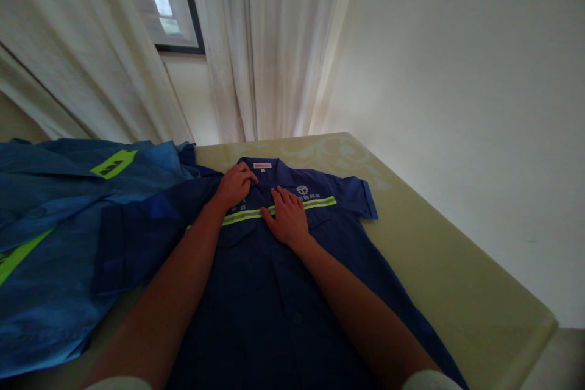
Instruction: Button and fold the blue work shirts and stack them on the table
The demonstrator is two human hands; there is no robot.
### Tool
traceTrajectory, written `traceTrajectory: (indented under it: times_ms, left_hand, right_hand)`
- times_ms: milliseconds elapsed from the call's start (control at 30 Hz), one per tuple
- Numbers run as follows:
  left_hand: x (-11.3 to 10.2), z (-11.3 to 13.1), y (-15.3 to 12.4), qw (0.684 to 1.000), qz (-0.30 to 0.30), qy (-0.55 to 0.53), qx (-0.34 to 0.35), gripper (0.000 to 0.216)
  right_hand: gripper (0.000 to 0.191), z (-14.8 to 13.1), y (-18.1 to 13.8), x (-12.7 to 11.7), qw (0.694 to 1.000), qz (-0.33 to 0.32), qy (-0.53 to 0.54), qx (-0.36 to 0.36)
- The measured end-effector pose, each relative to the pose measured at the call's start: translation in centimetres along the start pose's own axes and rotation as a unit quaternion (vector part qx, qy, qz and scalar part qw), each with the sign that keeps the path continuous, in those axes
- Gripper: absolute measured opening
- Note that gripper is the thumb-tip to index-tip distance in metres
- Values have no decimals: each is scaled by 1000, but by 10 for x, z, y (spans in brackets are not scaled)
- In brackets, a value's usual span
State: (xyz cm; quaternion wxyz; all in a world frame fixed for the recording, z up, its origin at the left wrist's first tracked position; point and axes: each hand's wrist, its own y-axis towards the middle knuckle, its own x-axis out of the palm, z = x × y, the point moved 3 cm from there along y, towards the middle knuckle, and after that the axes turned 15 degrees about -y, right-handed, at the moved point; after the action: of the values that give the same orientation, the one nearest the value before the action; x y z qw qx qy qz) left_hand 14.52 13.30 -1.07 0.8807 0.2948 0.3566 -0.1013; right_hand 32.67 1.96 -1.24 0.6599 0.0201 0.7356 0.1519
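A dark blue short-sleeved work shirt (pixel 256 268) lies front up, its collar at the far end. Across its chest runs a yellow-green and grey reflective stripe (pixel 247 216), with a pale gear logo above it on the right. My left hand (pixel 235 186) is at the left side of the collar, fingers bent together and closed on the cloth; the fingertips are partly hidden. Lying flat on the chest beside the button placket, my right hand (pixel 289 216) has its fingers stretched out and its thumb apart. A small label (pixel 262 166) shows inside the collar.
Lighter blue garments (pixel 59 207) with yellow-green patches lie at the left, partly under the shirt's left sleeve. The pale green table (pixel 411 237) has its right edge along a white wall (pixel 470 73). Curtains (pixel 292 42) and a window (pixel 169 0) are behind.
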Motion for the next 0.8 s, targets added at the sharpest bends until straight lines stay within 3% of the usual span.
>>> traceTrajectory:
  times_ms: [200, 400, 533, 667, 800]
  left_hand:
    - [0, 0, 1, 999, -24, 33, -31, 27]
    - [5, -4, 3, 998, -21, 53, -41, 33]
    - [5, -2, 2, 994, 13, 82, -67, 32]
    - [3, -2, 0, 987, 45, 109, -109, 46]
    - [8, -4, 0, 985, -10, 121, -120, 55]
  right_hand:
    - [63, 0, 0, -1, 1000, -1, 5, 2]
    - [56, 0, -1, -2, 1000, -5, -3, 0]
    - [56, 0, 0, -1, 1000, -5, -8, -1]
    - [56, 0, 0, -1, 1000, -3, -7, -3]
    - [56, 0, -1, -2, 1000, -2, -7, -2]
